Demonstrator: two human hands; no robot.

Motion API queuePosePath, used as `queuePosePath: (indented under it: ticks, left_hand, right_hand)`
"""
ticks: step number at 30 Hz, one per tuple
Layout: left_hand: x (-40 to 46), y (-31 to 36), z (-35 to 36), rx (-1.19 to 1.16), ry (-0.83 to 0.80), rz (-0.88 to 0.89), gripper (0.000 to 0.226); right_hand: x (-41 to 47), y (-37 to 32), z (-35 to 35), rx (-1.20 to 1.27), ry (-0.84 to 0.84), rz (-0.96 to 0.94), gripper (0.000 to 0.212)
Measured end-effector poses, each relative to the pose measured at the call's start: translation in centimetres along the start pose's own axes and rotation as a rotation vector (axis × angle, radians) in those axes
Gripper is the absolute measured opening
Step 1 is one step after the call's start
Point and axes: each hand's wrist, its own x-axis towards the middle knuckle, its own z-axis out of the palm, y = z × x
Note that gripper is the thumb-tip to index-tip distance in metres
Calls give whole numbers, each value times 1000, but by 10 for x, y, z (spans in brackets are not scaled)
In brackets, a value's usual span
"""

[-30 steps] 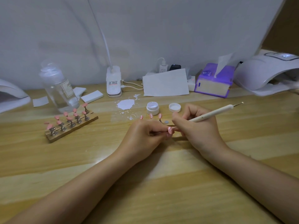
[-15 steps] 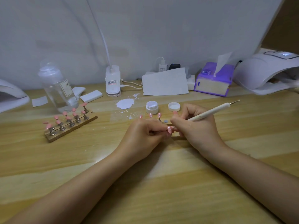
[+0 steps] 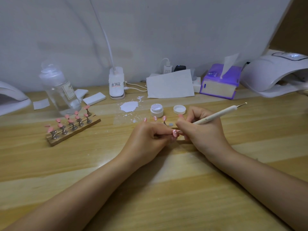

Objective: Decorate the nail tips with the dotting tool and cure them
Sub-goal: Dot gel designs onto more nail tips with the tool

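The wooden table (image 3: pixel 150 189) carries everything, and both forearms lie across it toward the middle. Far to the right of the right hand stands a white curing lamp (image 3: pixel 273 72); a second white lamp (image 3: pixel 10 97) sits far to the left of the left hand. Beyond the right hand is a purple tissue box (image 3: pixel 220 84), and beyond both hands a sheet of white paper (image 3: pixel 170 84) leans by the wall. Well to the left of the left hand stands a clear bottle (image 3: pixel 61 90), with a wooden rack (image 3: pixel 73 129) of pink nail tips on stands in front of it.

The left hand (image 3: pixel 146 139) has its fingers curled and pinches a small stand whose pink nail tip (image 3: pixel 175 132) sits between the two hands. The right hand (image 3: pixel 205 130) grips the white dotting tool (image 3: pixel 216 115) like a pen; its lower tip meets the nail tip, and its upper end points up and to the right. Just beyond the hands are an open white jar (image 3: pixel 156 110) and its lid (image 3: pixel 179 109), with three more dotted pink tips (image 3: pixel 155 118) in a row in front of them.
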Motion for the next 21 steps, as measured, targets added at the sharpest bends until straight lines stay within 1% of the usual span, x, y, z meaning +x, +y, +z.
queuePosePath:
  ticks: [6, 21]
  left_hand:
    - [0, 0, 0, -6, -2, 3, 14]
    - [0, -1, 0, 8, -1, 8, 13]
  right_hand:
    - [1, 2, -2, -30, 25, 4, 42]
    - [0, 1, -1, -19, 17, 4, 42]
